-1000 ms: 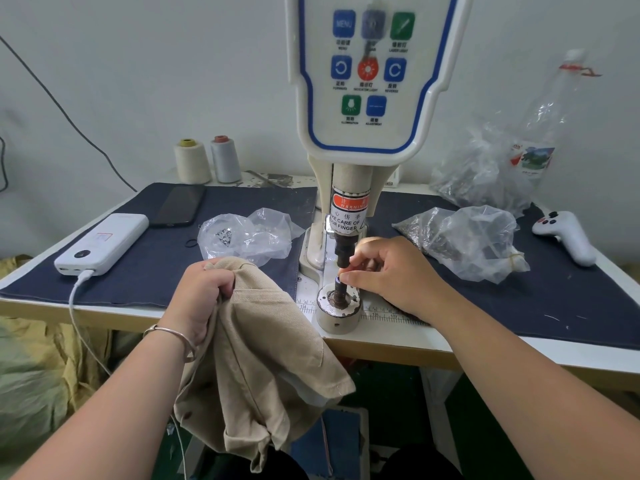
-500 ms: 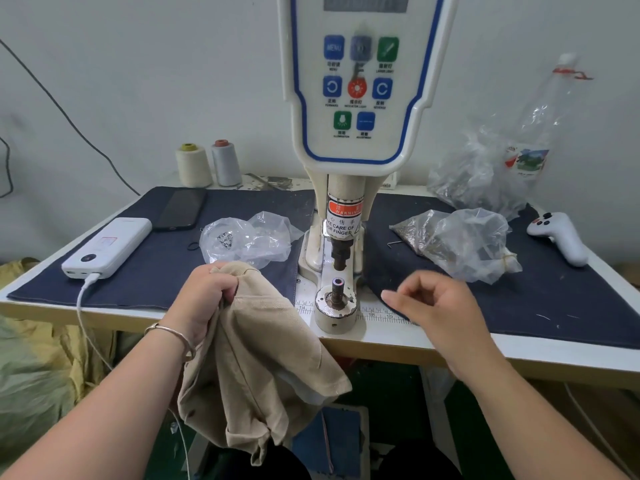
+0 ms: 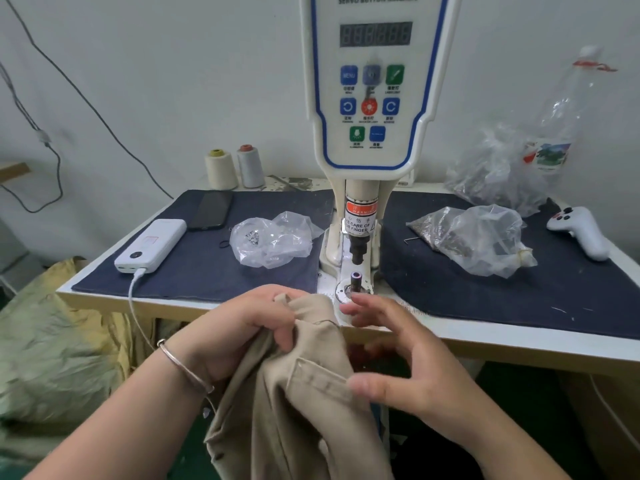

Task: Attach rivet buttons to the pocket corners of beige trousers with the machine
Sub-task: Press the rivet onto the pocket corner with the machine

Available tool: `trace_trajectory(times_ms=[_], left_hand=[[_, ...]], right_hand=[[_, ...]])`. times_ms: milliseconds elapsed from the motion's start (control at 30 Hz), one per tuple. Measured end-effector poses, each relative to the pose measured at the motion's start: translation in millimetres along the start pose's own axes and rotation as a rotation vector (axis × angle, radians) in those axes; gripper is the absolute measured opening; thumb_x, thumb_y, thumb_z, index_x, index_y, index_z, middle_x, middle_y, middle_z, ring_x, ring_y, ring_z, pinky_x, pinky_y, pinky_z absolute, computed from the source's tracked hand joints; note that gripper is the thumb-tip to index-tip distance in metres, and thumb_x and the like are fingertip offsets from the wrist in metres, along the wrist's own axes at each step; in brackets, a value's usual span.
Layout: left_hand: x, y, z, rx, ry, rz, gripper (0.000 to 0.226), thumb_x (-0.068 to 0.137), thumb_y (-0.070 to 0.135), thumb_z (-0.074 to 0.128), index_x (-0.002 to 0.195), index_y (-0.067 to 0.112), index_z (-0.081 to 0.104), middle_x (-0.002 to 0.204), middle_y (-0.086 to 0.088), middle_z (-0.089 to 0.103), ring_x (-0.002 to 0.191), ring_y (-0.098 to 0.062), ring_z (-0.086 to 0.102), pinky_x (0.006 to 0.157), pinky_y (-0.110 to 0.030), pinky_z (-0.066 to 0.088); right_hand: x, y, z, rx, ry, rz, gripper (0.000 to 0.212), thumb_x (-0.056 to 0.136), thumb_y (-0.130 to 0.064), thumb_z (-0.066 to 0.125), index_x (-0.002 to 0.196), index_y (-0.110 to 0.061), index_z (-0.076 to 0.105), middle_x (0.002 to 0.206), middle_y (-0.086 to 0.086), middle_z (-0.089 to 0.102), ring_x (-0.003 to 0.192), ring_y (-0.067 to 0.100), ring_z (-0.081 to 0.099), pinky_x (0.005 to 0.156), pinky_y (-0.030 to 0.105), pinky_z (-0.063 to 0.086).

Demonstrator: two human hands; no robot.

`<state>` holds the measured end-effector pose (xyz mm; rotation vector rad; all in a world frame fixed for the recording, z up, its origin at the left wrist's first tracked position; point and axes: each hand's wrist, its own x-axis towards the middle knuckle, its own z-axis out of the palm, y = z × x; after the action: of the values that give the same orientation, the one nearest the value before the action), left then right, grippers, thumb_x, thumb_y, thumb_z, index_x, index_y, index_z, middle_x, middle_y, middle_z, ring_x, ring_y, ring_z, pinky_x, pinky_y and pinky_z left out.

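Note:
The beige trousers (image 3: 298,403) hang bunched off the table's front edge. My left hand (image 3: 239,327) grips a fold at their top. To their right my right hand (image 3: 398,351) is spread, its thumb touching the waistband seam and its fingers blurred just in front of the lower die. The white servo button machine (image 3: 374,98) stands at the table's middle. Its black punch (image 3: 358,249) is raised above the round lower die (image 3: 355,284), where a small rivet piece with a purple top sits.
Dark blue cloth (image 3: 519,292) covers the white table. A clear bag (image 3: 273,242) of parts lies left of the machine; two more bags (image 3: 478,239), a plastic bottle (image 3: 568,126) and a white controller (image 3: 581,230) lie right. A power bank (image 3: 152,244), a phone (image 3: 213,209) and thread cones (image 3: 221,169) are at the left.
My right hand left the lower die, where a rivet piece now sits, and came down to the trousers. My left hand shifted the fabric right, toward the die.

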<state>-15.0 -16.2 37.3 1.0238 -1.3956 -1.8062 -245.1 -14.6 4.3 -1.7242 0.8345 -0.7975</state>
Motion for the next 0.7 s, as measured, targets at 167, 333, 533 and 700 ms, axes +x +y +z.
trace_trajectory(times_ms=[167,333,533,700], left_hand=[[1,-4,20,-0.041,-0.118,-0.013,0.052,0.055,-0.002,0.057,0.104,-0.017,0.062,0.106,-0.033,0.06,0.095,-0.037,0.06,0.085,-0.04,0.048],[0,-19,26,-0.114,-0.076,-0.065,0.033,0.072,-0.006,0.061,0.105,-0.009,0.067,0.098,-0.022,0.068,0.086,-0.028,0.067,0.081,-0.033,0.055],[-1,-25,20,0.017,0.03,-0.069,0.033,0.085,0.004,0.068,0.113,-0.01,0.058,0.105,-0.02,0.062,0.099,-0.027,0.058,0.09,-0.035,0.049],[0,-18,10,0.211,0.136,-0.163,0.037,0.078,0.022,0.084,0.101,-0.002,0.068,0.097,-0.026,0.069,0.088,-0.023,0.062,0.084,-0.037,0.048]], right_hand=[[-3,-2,-7,0.341,-0.423,0.146,0.071,0.062,-0.018,0.081,0.129,-0.015,0.06,0.126,0.003,0.065,0.117,0.021,0.06,0.098,0.035,0.047],[-13,11,-37,0.48,-0.391,0.353,0.033,0.058,-0.002,0.077,0.091,-0.003,0.07,0.082,0.009,0.069,0.07,0.016,0.064,0.063,0.022,0.051],[-9,14,-52,0.519,-0.49,0.393,0.049,0.061,0.006,0.074,0.108,0.008,0.062,0.098,0.017,0.067,0.082,0.022,0.067,0.073,0.027,0.054],[12,16,-64,0.63,-0.251,0.403,0.016,0.074,0.005,0.066,0.087,-0.003,0.064,0.081,0.008,0.068,0.068,0.014,0.066,0.062,0.022,0.053]])
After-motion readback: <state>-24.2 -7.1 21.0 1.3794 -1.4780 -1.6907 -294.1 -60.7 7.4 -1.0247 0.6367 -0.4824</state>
